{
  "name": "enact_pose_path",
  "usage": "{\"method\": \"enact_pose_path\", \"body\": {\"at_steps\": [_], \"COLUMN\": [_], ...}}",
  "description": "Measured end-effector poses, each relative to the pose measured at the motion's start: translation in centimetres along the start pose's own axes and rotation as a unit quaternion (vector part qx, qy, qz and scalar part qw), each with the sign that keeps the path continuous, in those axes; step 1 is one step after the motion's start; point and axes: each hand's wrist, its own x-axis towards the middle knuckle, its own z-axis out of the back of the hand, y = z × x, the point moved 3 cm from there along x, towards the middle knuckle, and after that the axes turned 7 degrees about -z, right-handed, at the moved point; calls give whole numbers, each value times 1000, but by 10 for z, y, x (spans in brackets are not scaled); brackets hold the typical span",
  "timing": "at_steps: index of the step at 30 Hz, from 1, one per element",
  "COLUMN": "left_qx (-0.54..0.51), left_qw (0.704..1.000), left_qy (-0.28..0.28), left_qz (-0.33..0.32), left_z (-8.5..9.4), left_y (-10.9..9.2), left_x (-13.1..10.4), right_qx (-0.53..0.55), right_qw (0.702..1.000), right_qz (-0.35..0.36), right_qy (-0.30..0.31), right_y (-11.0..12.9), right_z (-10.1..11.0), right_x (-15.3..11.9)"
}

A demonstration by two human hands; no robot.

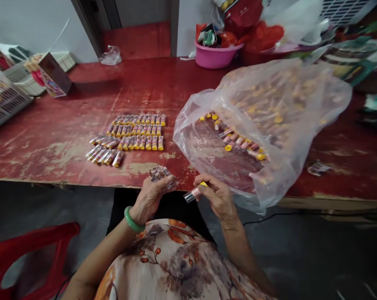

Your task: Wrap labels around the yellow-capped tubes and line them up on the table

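My left hand (151, 196), with a green bangle (133, 220) at its wrist, is closed on a small stack of printed wrappers (160, 173) at the table's front edge. Between the thumb and fingers of my right hand (218, 196) is a small clear tube with a yellow cap (193, 193), its clear end pointing left toward the stack. Ahead on the left lie rows of similar yellow-ended tubes (138, 131), with a few slanted ones nearer me. To the right, a large translucent plastic bag (285, 158) lies with its mouth open, many more tubes inside.
The worn red table (66, 137) runs across the view. White plastic baskets (7, 100) and a small box (52, 75) stand at the left. A pink basin (218, 56) holds bags at the back. A red plastic chair (57, 246) is below left.
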Motion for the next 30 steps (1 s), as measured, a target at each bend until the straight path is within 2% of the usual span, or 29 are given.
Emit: {"method": "enact_pose_path", "body": {"at_steps": [6, 13, 19, 22, 26, 30], "left_qx": [-32, -28, -61, -90, -94, -84], "left_qw": [999, 997, 997, 995, 995, 995], "left_qy": [-15, -40, -49, -35, -20, -46], "left_qz": [-31, -55, -27, -1, 11, -22], "left_z": [-2, 5, 7, 8, 11, 14], "left_y": [0, 5, 6, 6, 9, 8], "left_x": [5, 10, 9, 9, 11, 11], "right_qx": [-5, -46, -67, -107, -192, -284], "right_qw": [1000, 993, 987, 980, 954, 908], "right_qz": [25, 107, 140, 154, 212, 279], "right_qy": [-11, -22, -45, -58, -92, -130], "right_y": [3, 4, 7, 11, 17, 18], "right_z": [-8, -16, -24, -29, -37, -45], "right_x": [3, 4, 5, 4, -1, -6]}}
